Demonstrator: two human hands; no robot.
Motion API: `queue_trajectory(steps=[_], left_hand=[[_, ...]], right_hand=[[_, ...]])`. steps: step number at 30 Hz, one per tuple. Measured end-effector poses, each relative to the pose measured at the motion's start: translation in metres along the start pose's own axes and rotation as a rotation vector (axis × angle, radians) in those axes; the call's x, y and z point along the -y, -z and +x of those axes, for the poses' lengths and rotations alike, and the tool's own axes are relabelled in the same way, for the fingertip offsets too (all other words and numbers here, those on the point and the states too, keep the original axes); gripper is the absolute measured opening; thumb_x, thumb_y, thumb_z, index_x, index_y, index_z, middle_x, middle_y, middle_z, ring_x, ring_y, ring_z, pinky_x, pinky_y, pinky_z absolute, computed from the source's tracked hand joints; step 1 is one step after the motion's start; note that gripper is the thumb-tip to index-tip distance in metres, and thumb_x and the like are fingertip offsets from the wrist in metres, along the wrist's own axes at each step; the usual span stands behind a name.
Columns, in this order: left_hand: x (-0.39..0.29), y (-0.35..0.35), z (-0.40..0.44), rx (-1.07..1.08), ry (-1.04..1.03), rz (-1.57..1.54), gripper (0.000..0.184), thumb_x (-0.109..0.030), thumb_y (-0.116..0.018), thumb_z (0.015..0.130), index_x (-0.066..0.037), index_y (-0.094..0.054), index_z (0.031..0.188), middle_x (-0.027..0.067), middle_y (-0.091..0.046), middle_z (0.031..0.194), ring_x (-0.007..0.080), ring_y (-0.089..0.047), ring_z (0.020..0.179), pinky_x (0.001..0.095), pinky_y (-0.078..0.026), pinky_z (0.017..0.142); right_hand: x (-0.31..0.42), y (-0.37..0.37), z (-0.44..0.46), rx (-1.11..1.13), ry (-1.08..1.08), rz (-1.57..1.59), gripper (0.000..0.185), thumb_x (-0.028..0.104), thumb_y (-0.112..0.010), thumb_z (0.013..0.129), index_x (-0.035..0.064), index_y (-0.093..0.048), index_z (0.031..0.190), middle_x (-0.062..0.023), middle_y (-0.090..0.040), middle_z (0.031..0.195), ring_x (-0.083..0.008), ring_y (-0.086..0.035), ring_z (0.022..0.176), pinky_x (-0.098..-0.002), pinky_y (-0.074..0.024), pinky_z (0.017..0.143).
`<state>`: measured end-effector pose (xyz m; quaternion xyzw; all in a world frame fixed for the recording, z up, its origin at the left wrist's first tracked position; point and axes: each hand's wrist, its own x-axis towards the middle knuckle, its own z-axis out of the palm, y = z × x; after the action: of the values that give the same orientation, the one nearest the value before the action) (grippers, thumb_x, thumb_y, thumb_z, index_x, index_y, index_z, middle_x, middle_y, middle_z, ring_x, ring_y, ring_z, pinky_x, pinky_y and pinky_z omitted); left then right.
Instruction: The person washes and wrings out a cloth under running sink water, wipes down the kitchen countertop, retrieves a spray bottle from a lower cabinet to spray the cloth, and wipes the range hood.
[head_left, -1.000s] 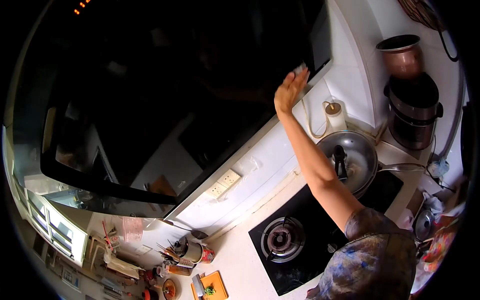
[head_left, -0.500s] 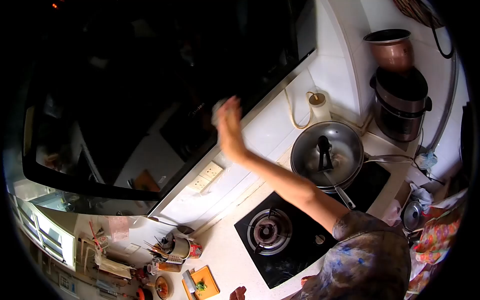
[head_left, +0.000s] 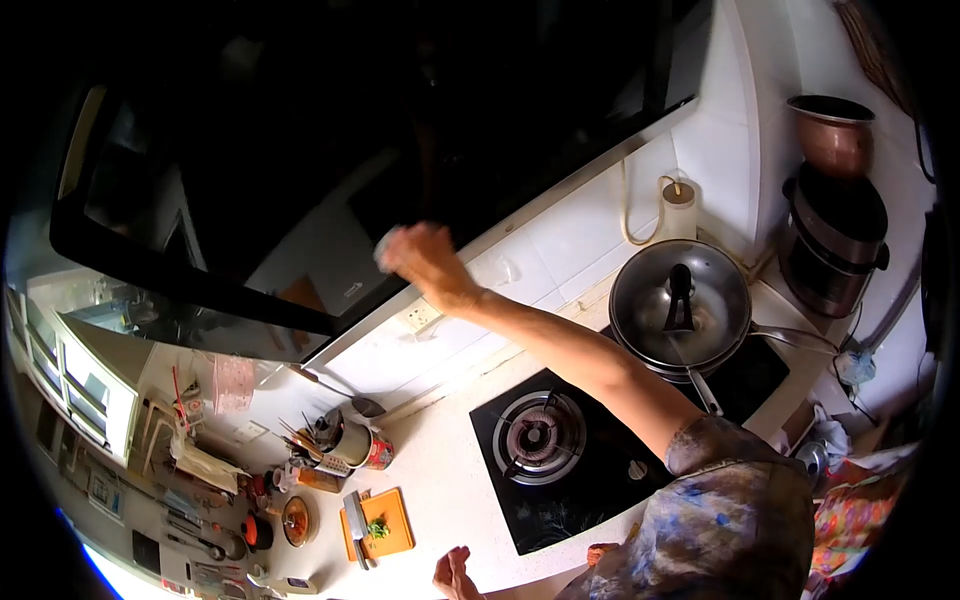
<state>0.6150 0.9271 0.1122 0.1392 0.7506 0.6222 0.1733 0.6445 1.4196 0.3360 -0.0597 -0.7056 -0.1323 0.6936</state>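
My right hand (head_left: 428,262) reaches up across the view to the lower edge of the dark glossy range hood (head_left: 250,230). Its fingers are closed round a pale wad (head_left: 384,252), smeared by motion, whose material I cannot make out. Low in the view, by the counter's front edge, my left hand (head_left: 456,574) is partly cut off by the frame. Its fingers are loosely bent and apart, with nothing visible in them. Below my right forearm lies a black gas hob (head_left: 560,500) with an uncovered burner (head_left: 537,436).
A lidded wok (head_left: 700,262) with a long handle stands on the hob's right burner. Farther right is a dark cooker (head_left: 835,240). On the left counter (head_left: 430,475) lie a cutting board (head_left: 398,515) with chopped greens and a cleaver (head_left: 354,520), near a utensil pot (head_left: 352,443).
My right hand has slid left and down along the hood with the pale wad. The camera view has shifted, and more of my left hand shows.
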Motion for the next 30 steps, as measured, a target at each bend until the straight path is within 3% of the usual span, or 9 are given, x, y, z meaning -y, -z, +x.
queue_trajectory(steps=[4, 7, 10, 15, 20, 21, 24, 26, 30], left_hand=[[-0.002, 0.001, -0.004, -0.018, 0.0, -0.037, 0.037, -0.029, -0.057, 0.089, 0.005, -0.06, 0.106, 0.0165, -0.065, 0.101, 0.0244, -0.059, 0.098, 0.0363, -0.043, 0.091], [0.013, 0.02, -0.003, -0.068, 0.014, -0.045, 0.037, -0.028, -0.057, 0.089, 0.005, -0.06, 0.105, 0.0166, -0.065, 0.101, 0.0244, -0.059, 0.098, 0.0362, -0.043, 0.091], [0.032, 0.04, -0.003, -0.131, 0.033, -0.037, 0.037, -0.028, -0.057, 0.089, 0.005, -0.06, 0.105, 0.0166, -0.065, 0.1, 0.0244, -0.059, 0.098, 0.0362, -0.043, 0.091], [0.037, 0.046, 0.001, -0.15, 0.054, -0.054, 0.037, -0.028, -0.058, 0.089, 0.006, -0.06, 0.105, 0.0168, -0.064, 0.1, 0.0244, -0.059, 0.098, 0.036, -0.043, 0.091], [0.018, 0.019, 0.01, -0.08, 0.026, -0.107, 0.037, -0.027, -0.058, 0.089, 0.006, -0.06, 0.105, 0.0169, -0.064, 0.1, 0.0244, -0.059, 0.097, 0.0359, -0.043, 0.091], [0.013, 0.012, 0.01, -0.063, 0.019, -0.114, 0.037, -0.027, -0.058, 0.089, 0.006, -0.059, 0.105, 0.0169, -0.064, 0.1, 0.0244, -0.059, 0.097, 0.0359, -0.044, 0.091], [0.006, 0.006, 0.01, -0.038, 0.0, -0.118, 0.037, -0.027, -0.058, 0.089, 0.007, -0.059, 0.105, 0.017, -0.064, 0.099, 0.0244, -0.059, 0.097, 0.0358, -0.044, 0.091], [0.008, 0.008, 0.01, -0.036, -0.007, -0.12, 0.037, -0.027, -0.058, 0.089, 0.007, -0.059, 0.104, 0.0171, -0.064, 0.099, 0.0244, -0.059, 0.097, 0.0358, -0.044, 0.091], [0.015, 0.027, 0.005, -0.077, -0.005, -0.094, 0.037, -0.026, -0.058, 0.089, 0.007, -0.059, 0.104, 0.0172, -0.064, 0.099, 0.0244, -0.059, 0.097, 0.0357, -0.044, 0.091]], right_hand=[[0.006, -0.016, 0.005, 0.135, 0.45, -0.459, 0.055, 0.004, -0.046, 0.088, 0.0173, -0.033, 0.14, -0.0004, -0.018, 0.151, -0.0134, -0.015, 0.139, -0.0362, -0.0177, 0.113], [-0.014, 0.074, 0.053, 0.501, -0.407, 0.996, 0.029, 0.02, -0.046, 0.093, 0.0112, -0.056, 0.119, -0.0028, -0.057, 0.104, -0.0223, -0.049, 0.098, -0.0323, -0.0373, 0.087], [-0.086, 0.1, 0.037, -0.223, -0.117, -0.309, 0.047, 0.018, -0.042, 0.095, 0.0092, -0.031, 0.141, -0.0163, -0.019, 0.149, -0.0322, -0.016, 0.138, -0.0427, -0.011, 0.112], [-0.058, 0.109, 0.101, -0.626, -0.392, -0.19, 0.052, 0.013, -0.037, 0.095, 0.0072, -0.022, 0.144, -0.0244, -0.01, 0.148, -0.0391, -0.012, 0.138, -0.0573, -0.0074, 0.108], [0.03, 0.05, 0.093, 0.263, -0.048, 0.364, 0.013, 0.017, -0.048, 0.093, 0.0161, -0.059, 0.1, 0.0003, -0.053, 0.097, -0.0203, -0.047, 0.095, -0.0334, -0.032, 0.088], [0.021, 0.011, 0.056, 0.358, 0.206, 0.099, 0.037, 0.011, -0.044, 0.093, 0.0193, -0.049, 0.128, 0.0024, -0.042, 0.137, -0.0137, -0.04, 0.125, -0.0331, -0.0249, 0.105], [0.005, 0.011, 0.055, 0.283, 0.637, -0.316, 0.051, 0.011, -0.047, 0.089, 0.0222, -0.039, 0.138, 0.0045, -0.031, 0.146, -0.0107, -0.034, 0.13, -0.0274, -0.0251, 0.106], [-0.004, 0.06, 0.09, 0.652, -0.078, 0.381, 0.049, 0.01, -0.045, 0.09, 0.0192, -0.04, 0.137, 0.0018, -0.034, 0.145, -0.0153, -0.032, 0.132, -0.0334, -0.0226, 0.109], [-0.057, 0.127, 0.153, -0.557, -0.034, -0.221, 0.05, -0.002, -0.047, 0.086, 0.0118, -0.042, 0.134, -0.017, -0.033, 0.141, -0.037, -0.022, 0.135, -0.0543, -0.0171, 0.108]])
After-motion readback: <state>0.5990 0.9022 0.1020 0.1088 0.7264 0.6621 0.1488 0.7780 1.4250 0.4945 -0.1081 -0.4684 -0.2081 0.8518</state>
